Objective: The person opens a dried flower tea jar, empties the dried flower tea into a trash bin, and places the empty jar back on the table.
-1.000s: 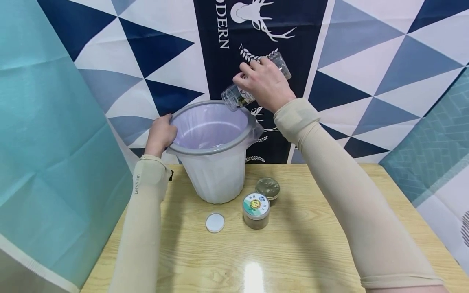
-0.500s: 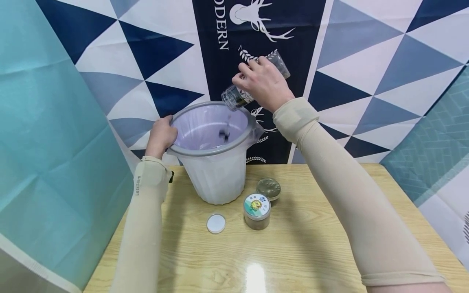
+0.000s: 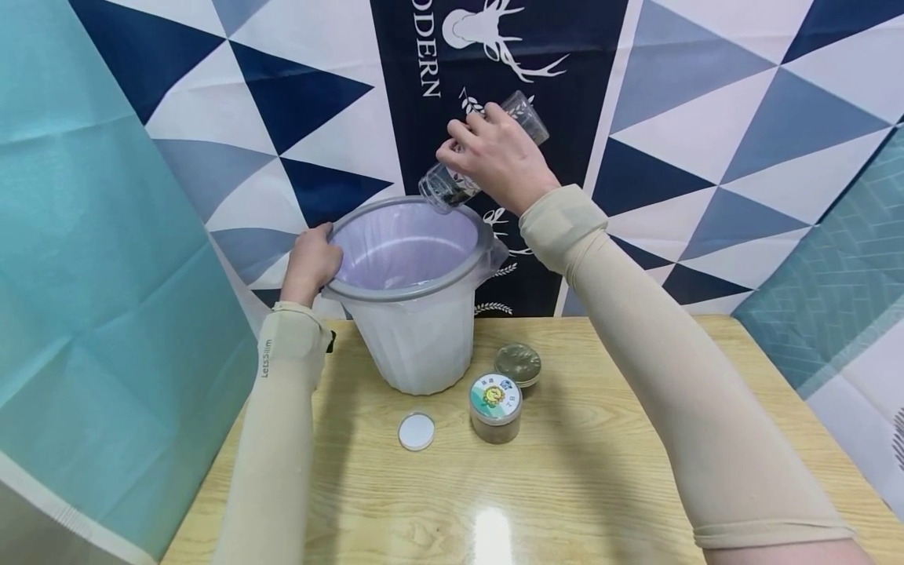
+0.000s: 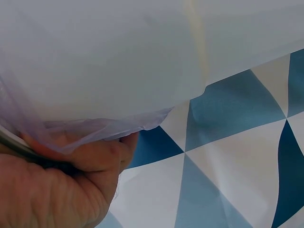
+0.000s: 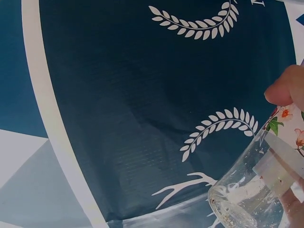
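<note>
My right hand (image 3: pixel 497 153) grips a clear plastic jar (image 3: pixel 526 118) with a flowered label. It is tilted mouth-down, its open mouth over the right rear rim of a white trash can (image 3: pixel 417 345). Dark bits show inside near the mouth, and in the right wrist view crumbs cling to the base of the jar (image 5: pixel 242 199). My left hand (image 3: pixel 311 259) grips the can's grey rim at the left; in the left wrist view its fingers (image 4: pixel 95 152) curl under the rim, partly behind the liner. A thin purple bag (image 3: pixel 402 243) lines the can.
In front of the can, a round white lid (image 3: pixel 417 431) lies on the wooden table (image 3: pixel 565 502). Right of it stand a short jar with a sunflower-printed lid (image 3: pixel 496 396) and a dull metallic-lidded jar (image 3: pixel 518 363). A patterned cloth (image 3: pixel 692 94) hangs close behind.
Half a second ago a dark clump was falling into the can; now it is out of sight. My right hand has shifted slightly left and up with the jar. The left hand stays on the rim.
</note>
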The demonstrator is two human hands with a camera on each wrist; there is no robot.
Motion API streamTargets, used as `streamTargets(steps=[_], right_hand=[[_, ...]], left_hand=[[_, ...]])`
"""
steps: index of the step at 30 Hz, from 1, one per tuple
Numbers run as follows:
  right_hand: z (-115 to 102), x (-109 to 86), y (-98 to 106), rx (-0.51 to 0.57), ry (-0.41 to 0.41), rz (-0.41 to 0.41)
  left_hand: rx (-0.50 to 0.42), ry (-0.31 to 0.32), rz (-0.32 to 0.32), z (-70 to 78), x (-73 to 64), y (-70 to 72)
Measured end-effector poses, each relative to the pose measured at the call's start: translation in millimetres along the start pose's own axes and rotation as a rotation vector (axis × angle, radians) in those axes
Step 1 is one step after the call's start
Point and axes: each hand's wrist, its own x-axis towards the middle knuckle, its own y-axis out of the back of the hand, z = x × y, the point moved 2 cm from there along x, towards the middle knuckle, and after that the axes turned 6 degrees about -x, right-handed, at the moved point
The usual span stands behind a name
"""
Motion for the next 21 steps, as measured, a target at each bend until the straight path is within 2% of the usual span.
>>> streamTargets(steps=[13, 21], right_hand=[[3.7, 1.8, 4.3, -0.051, 0.02, 0.031], [5.4, 2.2, 3.5, -0.042, 0.035, 0.04]], left_hand=[[0.032, -0.008, 0.001, -1.9, 1.0, 1.4], [0.033, 0.001, 0.006, -2.2, 1.0, 0.0]])
